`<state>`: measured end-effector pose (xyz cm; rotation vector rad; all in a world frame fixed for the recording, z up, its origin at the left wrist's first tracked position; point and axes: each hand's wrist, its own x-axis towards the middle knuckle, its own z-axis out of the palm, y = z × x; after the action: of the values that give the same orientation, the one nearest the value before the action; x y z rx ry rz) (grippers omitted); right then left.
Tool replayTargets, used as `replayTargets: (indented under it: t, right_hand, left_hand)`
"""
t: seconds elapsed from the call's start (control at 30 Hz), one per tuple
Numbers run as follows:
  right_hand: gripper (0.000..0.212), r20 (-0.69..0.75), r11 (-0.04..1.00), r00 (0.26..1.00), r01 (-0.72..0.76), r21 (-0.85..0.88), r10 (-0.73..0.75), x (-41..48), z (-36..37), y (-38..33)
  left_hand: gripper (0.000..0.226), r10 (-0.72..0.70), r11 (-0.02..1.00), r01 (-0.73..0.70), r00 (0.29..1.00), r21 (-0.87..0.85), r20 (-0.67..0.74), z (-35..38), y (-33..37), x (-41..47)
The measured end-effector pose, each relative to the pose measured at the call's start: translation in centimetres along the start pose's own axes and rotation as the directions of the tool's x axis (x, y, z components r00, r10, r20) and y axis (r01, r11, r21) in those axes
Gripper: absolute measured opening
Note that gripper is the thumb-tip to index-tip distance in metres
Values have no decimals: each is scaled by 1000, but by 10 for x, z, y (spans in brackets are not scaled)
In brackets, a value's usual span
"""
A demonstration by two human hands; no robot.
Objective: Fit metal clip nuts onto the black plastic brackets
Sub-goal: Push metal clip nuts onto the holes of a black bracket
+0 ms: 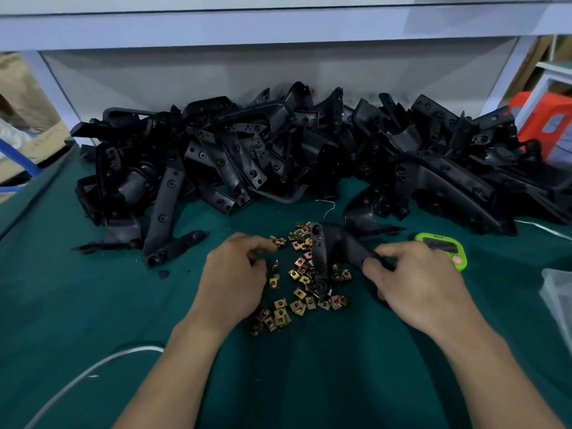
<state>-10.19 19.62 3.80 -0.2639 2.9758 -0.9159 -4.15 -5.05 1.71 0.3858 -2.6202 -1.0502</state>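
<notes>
Head view: the right hand [414, 280] pinches one bracket [328, 255] lying over the loose clip nuts [297, 286], while the left hand [235, 270], fingers curled with contents indeterminate, risks scattering nuts or misaligning one.

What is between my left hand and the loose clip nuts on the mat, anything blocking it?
Nothing visible. The left hand is already at the edge of the clip nuts scattered on the green mat, while the right hand holds the black bracket over their right side.
</notes>
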Motion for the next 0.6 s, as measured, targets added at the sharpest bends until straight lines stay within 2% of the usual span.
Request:
replayTargets:
  t: [0.07, 0.17, 0.4, 0.47, 0.53, 0.6]
  right_hand:
    - [31, -3, 1000, 1000, -9, 13, 9, 1, 0, 0]
    - [39, -32, 999, 999, -32, -5, 32, 0, -1, 1]
    - [23, -267, 971, 963, -33, -236, -33, -3, -1, -6]
    - [14, -405, 991, 910, 35, -132, -86, -6, -3, -9]
    - [3, -518, 975, 843, 210, 66, -147, -9, -1, -16]
    - [13, -498, 912, 841, 352, 209, -211, -14, 8, -25]
  left_hand:
    - [34, 26, 997, -30, 998, 70, 66, 2, 0, -1]
    - [28, 35, 997, -39, 998, 66, 54, 5, -1, -2]
    - [21, -4, 999, 2, 999, 35, 45, 7, -3, -1]
    - [21, -24, 997, 26, 999, -69, 31, 6, -1, -1]
    - [23, -27, 978, 34, 999, -205, 38, 3, 4, -1]
    - [26, -18, 947, 44, 996, -319, 83, 2, 9, -2]
